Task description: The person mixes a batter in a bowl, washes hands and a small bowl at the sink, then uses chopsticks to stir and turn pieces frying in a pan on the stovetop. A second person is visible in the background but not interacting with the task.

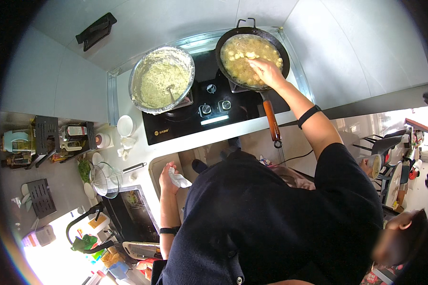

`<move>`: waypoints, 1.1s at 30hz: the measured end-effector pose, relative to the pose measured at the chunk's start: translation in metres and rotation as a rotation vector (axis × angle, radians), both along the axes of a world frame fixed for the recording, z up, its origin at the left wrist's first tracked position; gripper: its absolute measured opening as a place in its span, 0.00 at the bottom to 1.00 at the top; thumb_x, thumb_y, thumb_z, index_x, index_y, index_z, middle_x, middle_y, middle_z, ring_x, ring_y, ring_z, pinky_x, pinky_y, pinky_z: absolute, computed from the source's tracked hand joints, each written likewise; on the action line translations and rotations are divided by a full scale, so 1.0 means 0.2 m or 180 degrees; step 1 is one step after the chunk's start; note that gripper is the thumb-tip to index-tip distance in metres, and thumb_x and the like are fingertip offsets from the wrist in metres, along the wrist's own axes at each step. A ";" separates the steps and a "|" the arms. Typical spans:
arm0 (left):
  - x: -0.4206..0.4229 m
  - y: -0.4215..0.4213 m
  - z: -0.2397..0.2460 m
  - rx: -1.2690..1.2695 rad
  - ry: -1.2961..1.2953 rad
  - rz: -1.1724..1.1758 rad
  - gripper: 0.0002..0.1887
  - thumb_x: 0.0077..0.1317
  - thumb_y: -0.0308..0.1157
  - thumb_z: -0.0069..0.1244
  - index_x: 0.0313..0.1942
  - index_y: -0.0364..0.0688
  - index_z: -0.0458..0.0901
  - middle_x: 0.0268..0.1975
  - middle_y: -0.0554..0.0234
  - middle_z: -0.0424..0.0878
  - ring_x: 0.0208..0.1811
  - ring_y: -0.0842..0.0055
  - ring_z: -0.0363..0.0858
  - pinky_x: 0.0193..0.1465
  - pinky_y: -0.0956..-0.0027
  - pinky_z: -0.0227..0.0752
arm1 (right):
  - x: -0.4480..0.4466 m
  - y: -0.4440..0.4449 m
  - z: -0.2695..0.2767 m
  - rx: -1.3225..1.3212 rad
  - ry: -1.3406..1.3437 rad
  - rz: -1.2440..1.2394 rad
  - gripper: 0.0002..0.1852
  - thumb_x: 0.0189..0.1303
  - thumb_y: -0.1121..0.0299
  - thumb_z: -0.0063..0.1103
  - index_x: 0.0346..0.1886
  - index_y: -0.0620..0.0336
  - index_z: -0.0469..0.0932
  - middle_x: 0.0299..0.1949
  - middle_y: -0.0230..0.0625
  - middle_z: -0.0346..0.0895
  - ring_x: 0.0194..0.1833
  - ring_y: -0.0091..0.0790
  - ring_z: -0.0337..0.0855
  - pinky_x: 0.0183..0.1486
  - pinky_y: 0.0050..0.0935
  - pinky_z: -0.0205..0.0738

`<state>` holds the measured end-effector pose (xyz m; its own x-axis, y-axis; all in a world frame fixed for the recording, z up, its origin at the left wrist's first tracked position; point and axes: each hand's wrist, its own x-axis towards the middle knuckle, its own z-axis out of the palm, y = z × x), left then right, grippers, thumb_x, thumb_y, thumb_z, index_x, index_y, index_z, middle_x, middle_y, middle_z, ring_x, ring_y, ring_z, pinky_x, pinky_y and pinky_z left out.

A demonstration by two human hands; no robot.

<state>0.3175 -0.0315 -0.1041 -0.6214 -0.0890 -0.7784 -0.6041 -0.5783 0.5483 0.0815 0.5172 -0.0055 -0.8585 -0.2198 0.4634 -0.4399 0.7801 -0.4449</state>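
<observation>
My right hand (267, 73) reaches over a black wok (221, 66), fingers drawn together near the surface of the bubbling liquid. Whether anything sits between the fingertips cannot be made out. Pale yellow pieces (251, 55) float in the liquid, mostly along its far side and edges. Low at the left, by the counter's front edge, my left hand (167, 180) holds a crumpled white tissue (179, 179). Left of the wok stands a large metal bowl (134, 76) of thick, pale greenish batter (160, 80), with a metal spoon (171, 93) stuck in it.
The wok's wooden handle (270, 115) projects past the front of the black gas cooktop (185, 124). A small white bowl (126, 125), a wire strainer (99, 180) over a glass bowl and a sink (132, 221) are leftward. Another person's hand (365, 168) holds a bowl (374, 165) at right.
</observation>
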 end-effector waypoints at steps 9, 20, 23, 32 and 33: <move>0.05 -0.01 -0.01 0.0151 0.0010 0.0051 0.13 0.76 0.38 0.52 0.50 0.39 0.86 0.36 0.68 0.82 0.31 0.78 0.76 0.34 0.74 0.73 | -0.26 0.29 -0.01 -0.1677 -0.0018 -0.1069 0.15 0.78 0.64 0.54 0.54 0.63 0.86 0.43 0.46 0.91 0.43 0.36 0.93 0.48 0.32 0.84; 0.02 0.02 0.01 0.0142 0.0017 0.0027 0.13 0.74 0.36 0.55 0.50 0.37 0.85 0.35 0.67 0.82 0.31 0.77 0.76 0.34 0.74 0.73 | -0.28 0.00 -0.06 -0.2264 -0.1228 -0.0620 0.17 0.81 0.64 0.54 0.56 0.68 0.84 0.46 0.40 0.89 0.43 0.28 0.89 0.47 0.29 0.86; 0.05 0.01 -0.01 0.0137 -0.0020 0.0147 0.13 0.75 0.36 0.54 0.51 0.37 0.84 0.35 0.67 0.82 0.31 0.77 0.76 0.34 0.75 0.73 | -0.13 -0.03 0.11 -0.2034 -0.1212 -0.0434 0.17 0.81 0.64 0.52 0.59 0.68 0.83 0.46 0.40 0.89 0.43 0.27 0.88 0.49 0.29 0.86; 0.01 0.03 0.01 0.0098 -0.0016 0.0014 0.14 0.76 0.37 0.52 0.52 0.37 0.84 0.35 0.66 0.82 0.31 0.77 0.75 0.34 0.74 0.73 | 0.09 -0.28 0.05 0.0080 -0.0034 0.0408 0.13 0.73 0.64 0.62 0.53 0.60 0.84 0.42 0.47 0.88 0.42 0.48 0.90 0.43 0.42 0.84; 0.00 0.04 0.01 0.0066 -0.0016 -0.0010 0.14 0.76 0.37 0.52 0.52 0.37 0.84 0.35 0.66 0.82 0.31 0.77 0.75 0.34 0.74 0.73 | 0.09 -0.27 0.03 0.0194 0.0018 0.0415 0.13 0.73 0.64 0.62 0.53 0.60 0.84 0.42 0.46 0.88 0.42 0.47 0.90 0.43 0.42 0.84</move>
